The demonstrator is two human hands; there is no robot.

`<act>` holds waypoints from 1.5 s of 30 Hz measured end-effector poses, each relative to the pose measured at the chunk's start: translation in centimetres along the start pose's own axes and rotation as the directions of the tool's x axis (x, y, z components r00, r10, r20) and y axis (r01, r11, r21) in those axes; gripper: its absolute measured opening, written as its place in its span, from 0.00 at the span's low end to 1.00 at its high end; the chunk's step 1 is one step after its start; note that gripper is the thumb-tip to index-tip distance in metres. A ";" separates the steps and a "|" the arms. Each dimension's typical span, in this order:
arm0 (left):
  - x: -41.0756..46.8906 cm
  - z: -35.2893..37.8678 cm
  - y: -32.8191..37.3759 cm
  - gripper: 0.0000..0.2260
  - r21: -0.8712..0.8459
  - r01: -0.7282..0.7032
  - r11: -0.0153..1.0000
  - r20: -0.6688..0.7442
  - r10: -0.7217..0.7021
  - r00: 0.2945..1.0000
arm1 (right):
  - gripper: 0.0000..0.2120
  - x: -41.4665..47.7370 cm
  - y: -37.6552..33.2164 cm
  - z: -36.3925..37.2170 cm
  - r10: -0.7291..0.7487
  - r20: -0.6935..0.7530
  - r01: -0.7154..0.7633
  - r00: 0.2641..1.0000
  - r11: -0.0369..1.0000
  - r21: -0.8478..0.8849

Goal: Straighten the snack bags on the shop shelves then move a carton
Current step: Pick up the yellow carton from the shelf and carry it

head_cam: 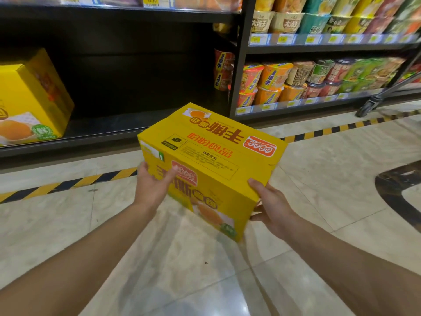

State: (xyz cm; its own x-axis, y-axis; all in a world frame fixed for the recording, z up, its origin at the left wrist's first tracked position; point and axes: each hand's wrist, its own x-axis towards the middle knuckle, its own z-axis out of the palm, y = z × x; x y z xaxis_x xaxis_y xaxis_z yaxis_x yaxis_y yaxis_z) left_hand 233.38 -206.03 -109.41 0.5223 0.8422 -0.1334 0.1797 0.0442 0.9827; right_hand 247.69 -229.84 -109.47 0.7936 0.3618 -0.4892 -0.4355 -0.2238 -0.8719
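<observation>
the yellow carton hangs above the floor before the bottom shelf, the left hand and right hand each gripping a near corner. it looks stiff, boxy and fairly light (printed faces may be slick); cradling the lower edges seems safest.

A yellow carton is held above the tiled floor, gripped at its near left corner by the left hand and at its near right corner by the right hand. A second carton is seen on the dark bottom shelf; noodle cups are stacked at right.
</observation>
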 end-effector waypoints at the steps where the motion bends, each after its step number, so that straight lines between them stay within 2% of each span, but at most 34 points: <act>1: 0.7 -0.5 0.1 0.43 0.001 0.004 1.000 -0.051 -0.004 0.999 | 0.22 0.5 -0.5 -0.8 -0.008 -0.004 0.008 1.000 1.000 -0.017; 4: 3.0 -2.1 0.5 0.50 0.011 0.041 0.999 -0.186 -0.038 0.982 | 0.18 1.7 -1.7 -2.6 -0.022 0.007 0.022 1.000 0.999 -0.027; 6: 4.0 -3.0 0.5 0.49 0.015 0.060 0.998 -0.194 -0.056 0.979 | 0.17 2.0 -2.2 -3.2 -0.030 0.023 0.031 0.999 0.999 -0.034; 8: 4.4 -3.4 0.3 0.43 0.019 0.060 0.998 -0.152 -0.057 0.987 | 0.18 2.4 -2.4 -3.5 -0.029 0.032 0.031 0.999 0.999 -0.044; 11: 4.2 -2.9 0.2 0.23 0.017 0.018 1.000 -0.087 -0.017 0.996 | 0.19 2.3 -2.6 -3.6 -0.027 0.046 0.030 0.999 0.998 -0.061; 12: 4.1 -2.6 0.2 0.21 0.004 0.014 1.000 -0.093 -0.014 0.996 | 0.19 2.3 -2.6 -3.5 -0.023 0.041 0.026 0.999 0.998 -0.063; 16: 3.7 -2.2 0.3 0.20 -0.035 0.012 0.999 -0.127 -0.016 0.992 | 0.21 2.2 -1.8 -3.2 0.000 -0.055 -0.002 0.998 1.000 -0.019; 19: 2.8 -1.9 0.0 0.22 -0.040 0.012 0.999 -0.151 -0.018 0.988 | 0.16 1.9 -0.5 -2.5 0.014 -0.143 -0.008 0.990 0.999 0.046; 21: 1.9 -1.6 -0.5 0.20 -0.030 -0.005 1.000 -0.166 0.000 0.986 | 0.22 1.4 0.3 -1.9 0.028 -0.186 -0.019 0.982 0.998 0.052; 23: 1.3 -1.3 -1.0 0.19 0.001 -0.013 1.000 -0.190 0.012 0.982 | 0.41 1.5 1.2 -1.5 0.069 -0.242 -0.055 0.968 0.996 0.065; 25: 1.0 -1.2 -1.5 0.20 0.019 -0.011 1.000 -0.217 0.015 0.976 | 0.49 1.7 1.2 -1.3 0.107 -0.299 -0.087 0.948 0.993 0.080; 28: 0.4 -1.1 -2.0 0.23 0.037 -0.009 0.999 -0.245 0.017 0.969 | 0.51 1.7 0.5 -0.8 0.137 -0.338 -0.107 0.931 0.989 0.104; 33: -0.5 -0.6 -4.0 0.40 0.110 0.005 0.994 -0.267 0.024 0.963 | 0.49 1.5 0.1 0.6 0.161 -0.307 -0.124 0.938 0.983 0.135; 36: -2.6 0.0 -2.6 0.41 0.130 0.038 0.991 -0.247 -0.004 0.969 | 0.44 0.3 -0.2 2.3 0.172 -0.212 -0.159 0.962 0.984 0.077; 40: -4.8 0.8 -1.9 0.34 0.135 0.085 0.987 -0.207 -0.056 0.977 | 0.34 -1.3 -0.5 5.9 0.182 -0.055 -0.178 0.982 0.982 0.064; 42: -5.5 1.3 -2.4 0.33 0.147 0.082 0.986 -0.189 -0.053 0.980 | 0.39 -1.9 -0.4 7.9 0.175 -0.036 -0.173 0.984 0.984 0.050; 45: -6.5 1.9 -3.0 0.31 0.184 0.043 0.982 -0.176 -0.010 0.984 | 0.58 -2.0 0.1 10.2 0.164 -0.092 -0.161 0.982 0.986 0.033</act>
State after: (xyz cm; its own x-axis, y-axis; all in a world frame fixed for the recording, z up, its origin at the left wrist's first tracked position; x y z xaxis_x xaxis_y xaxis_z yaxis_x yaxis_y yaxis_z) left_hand 230.98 -212.68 -111.74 0.3656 0.9231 -0.1190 0.3523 -0.0189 0.9357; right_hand 241.72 -221.38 -108.75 0.7472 0.2353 -0.6216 -0.5719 -0.2490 -0.7817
